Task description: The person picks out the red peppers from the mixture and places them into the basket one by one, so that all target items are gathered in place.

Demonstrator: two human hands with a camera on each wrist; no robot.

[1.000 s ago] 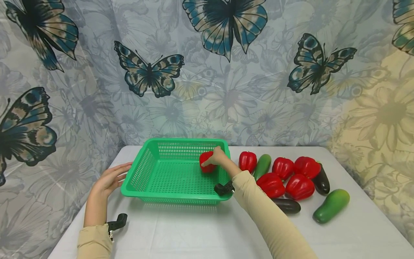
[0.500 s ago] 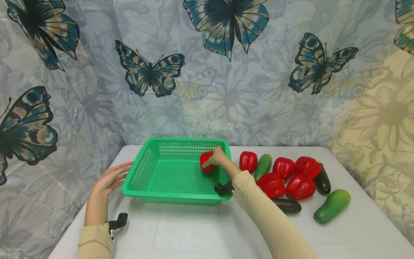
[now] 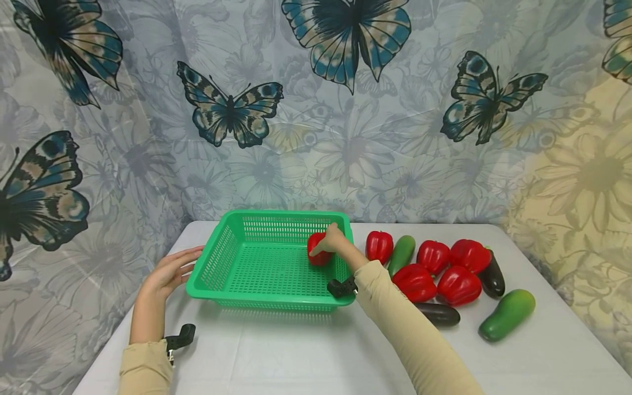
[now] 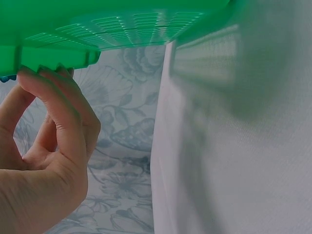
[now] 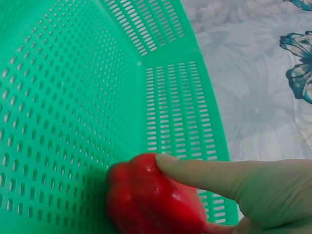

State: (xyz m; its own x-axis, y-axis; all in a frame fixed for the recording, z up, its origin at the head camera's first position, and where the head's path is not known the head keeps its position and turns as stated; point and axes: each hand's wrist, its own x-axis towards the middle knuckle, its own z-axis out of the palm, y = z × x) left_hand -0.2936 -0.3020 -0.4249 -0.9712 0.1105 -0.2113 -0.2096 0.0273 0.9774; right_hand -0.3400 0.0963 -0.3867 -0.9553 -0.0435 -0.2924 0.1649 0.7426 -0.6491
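A green plastic basket [image 3: 261, 299] with slotted walls stands on the white table. Inside it, near the right wall, is a red bell pepper [image 3: 317, 257], and my right hand [image 3: 333, 240] holds it from above. The right wrist view shows the thumb laid along the top of the pepper [image 5: 151, 200]; the other fingers are mostly hidden behind it. My left hand [image 3: 168, 274] is at the basket's left side, fingers extended and loosely bent. Up close in the left wrist view, its fingertips [image 4: 29, 73] meet the edge of the basket's rim [image 4: 53, 57].
Right of the basket lie several more red bell peppers [image 3: 459, 285], a green cucumber-like vegetable [image 3: 401, 255], dark eggplants [image 3: 438, 314] and a larger green vegetable [image 3: 507, 315]. A butterfly-print cloth [image 3: 316, 164] hangs behind the table [image 3: 276, 351].
The red bell pepper in the basket has shifted slightly to the right under my right hand. My left hand stays at the rim, and the other vegetables lie as before.
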